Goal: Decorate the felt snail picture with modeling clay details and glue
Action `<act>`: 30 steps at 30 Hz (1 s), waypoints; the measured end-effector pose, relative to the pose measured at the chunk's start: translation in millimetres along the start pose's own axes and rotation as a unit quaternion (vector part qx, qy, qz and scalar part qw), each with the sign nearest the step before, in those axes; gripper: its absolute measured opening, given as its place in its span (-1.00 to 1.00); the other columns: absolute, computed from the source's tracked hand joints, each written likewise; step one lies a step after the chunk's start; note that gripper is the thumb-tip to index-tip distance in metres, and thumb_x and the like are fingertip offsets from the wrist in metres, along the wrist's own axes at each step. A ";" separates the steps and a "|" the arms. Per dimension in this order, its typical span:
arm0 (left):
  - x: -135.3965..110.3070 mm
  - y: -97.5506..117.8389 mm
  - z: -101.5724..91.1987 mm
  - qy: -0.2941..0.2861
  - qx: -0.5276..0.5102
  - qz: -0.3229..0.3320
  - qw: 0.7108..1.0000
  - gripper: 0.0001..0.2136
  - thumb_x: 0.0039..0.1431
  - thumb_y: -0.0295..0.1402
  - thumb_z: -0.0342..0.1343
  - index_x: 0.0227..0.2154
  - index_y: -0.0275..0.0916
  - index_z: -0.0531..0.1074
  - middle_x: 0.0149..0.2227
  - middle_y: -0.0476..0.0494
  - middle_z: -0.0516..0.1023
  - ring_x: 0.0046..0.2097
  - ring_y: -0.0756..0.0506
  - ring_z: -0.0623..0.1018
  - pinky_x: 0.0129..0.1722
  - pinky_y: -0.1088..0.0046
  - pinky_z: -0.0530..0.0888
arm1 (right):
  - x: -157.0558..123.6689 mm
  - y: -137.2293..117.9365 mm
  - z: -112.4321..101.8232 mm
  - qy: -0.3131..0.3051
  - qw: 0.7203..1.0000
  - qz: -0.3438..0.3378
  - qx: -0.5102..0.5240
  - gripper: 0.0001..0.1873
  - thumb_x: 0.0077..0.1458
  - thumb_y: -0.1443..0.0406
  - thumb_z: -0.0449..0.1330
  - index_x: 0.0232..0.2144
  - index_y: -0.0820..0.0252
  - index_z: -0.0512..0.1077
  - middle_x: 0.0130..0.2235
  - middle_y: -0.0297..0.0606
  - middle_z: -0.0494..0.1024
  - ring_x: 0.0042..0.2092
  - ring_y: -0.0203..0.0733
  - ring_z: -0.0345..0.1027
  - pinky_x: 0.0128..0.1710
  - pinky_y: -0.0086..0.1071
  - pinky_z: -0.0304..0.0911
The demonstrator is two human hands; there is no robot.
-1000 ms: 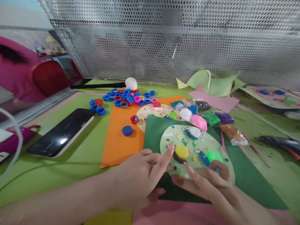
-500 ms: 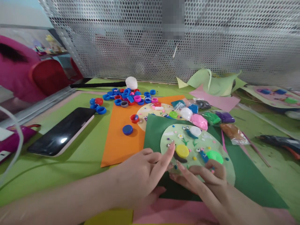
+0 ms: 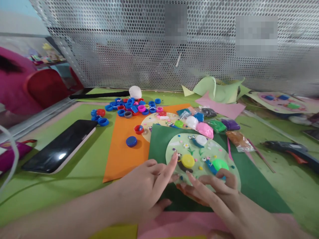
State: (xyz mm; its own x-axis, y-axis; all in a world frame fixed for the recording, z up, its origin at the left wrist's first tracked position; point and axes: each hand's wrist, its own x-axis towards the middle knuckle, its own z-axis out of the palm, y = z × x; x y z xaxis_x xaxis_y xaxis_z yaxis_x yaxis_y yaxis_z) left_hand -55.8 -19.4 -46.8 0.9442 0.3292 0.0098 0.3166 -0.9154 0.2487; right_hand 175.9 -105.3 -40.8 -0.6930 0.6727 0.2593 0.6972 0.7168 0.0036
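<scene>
A yellow bottle cap (image 3: pixel 188 161) with a strip of brown clay (image 3: pixel 182 167) curving under it forms a snail on the pale green paper oval (image 3: pixel 171 143). My left hand (image 3: pixel 146 187) has its index finger stretched to the snail's left end, by its small eyes. From below, the index fingertip of my right hand (image 3: pixel 224 199) touches or nearly touches the clay; its other fingers bend over the oval's lower edge. Neither hand grips anything. Nearby lie a green cap (image 3: pixel 220 164) with a blue clay body and a white cap (image 3: pixel 201 140) with another.
Beneath the oval is dark green paper (image 3: pixel 261 192), overlapping orange paper (image 3: pixel 112 159). Bottle caps (image 3: pixel 129 106) are heaped at the back. Bagged clay (image 3: pixel 204 129) lies behind the oval. A phone (image 3: pixel 62 146) is left; a glue gun (image 3: pixel 289 147) is right.
The view has turned slightly right, so everything sits further left. Both index fingers stay at the brown clay, with only slight movement.
</scene>
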 end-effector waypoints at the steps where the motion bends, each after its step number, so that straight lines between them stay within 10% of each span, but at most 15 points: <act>1: 0.2 0.2 0.1 -0.001 0.005 0.003 1.000 -0.01 0.13 -0.43 0.04 0.12 -0.36 -0.84 -0.07 -0.27 0.49 -0.12 -0.23 0.43 -0.15 0.23 0.36 | -0.4 -0.5 -0.1 -0.003 1.000 -0.001 0.003 -0.31 0.30 0.21 -0.25 0.26 0.47 -0.52 -0.20 -0.05 0.55 -0.19 -0.02 0.42 -0.26 -0.18 0.33; 15: -0.7 -2.3 1.2 0.013 0.010 0.015 1.000 -0.03 0.14 -0.41 0.05 0.15 -0.38 -0.78 -0.05 -0.21 0.51 -0.07 -0.22 0.43 -0.11 0.25 0.34 | -22.3 0.1 -0.2 -0.014 1.000 0.014 -0.019 -0.48 0.17 0.25 -0.06 0.15 0.35 0.16 -0.33 -0.13 0.52 -0.25 -0.04 0.42 -0.16 -0.08 0.32; 30: -3.5 -3.7 3.1 0.036 -0.032 0.010 0.999 -0.09 0.15 -0.47 0.04 0.22 -0.26 -0.67 0.06 -0.04 0.46 -0.04 -0.23 0.41 -0.09 0.21 0.31 | -59.7 1.1 -5.9 -0.074 0.995 0.071 0.008 -0.35 0.18 0.07 0.01 0.22 0.28 0.05 -0.26 -0.16 0.52 -0.25 -0.08 0.40 -0.06 -0.09 0.24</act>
State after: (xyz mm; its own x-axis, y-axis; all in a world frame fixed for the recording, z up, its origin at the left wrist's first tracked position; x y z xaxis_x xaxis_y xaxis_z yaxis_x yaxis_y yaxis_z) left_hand -60.0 -17.9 -50.7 0.9407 0.3287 0.0839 0.2890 -0.9060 0.3092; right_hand 219.2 -145.7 -50.6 -0.6075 0.7865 0.1114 0.7882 0.6142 -0.0381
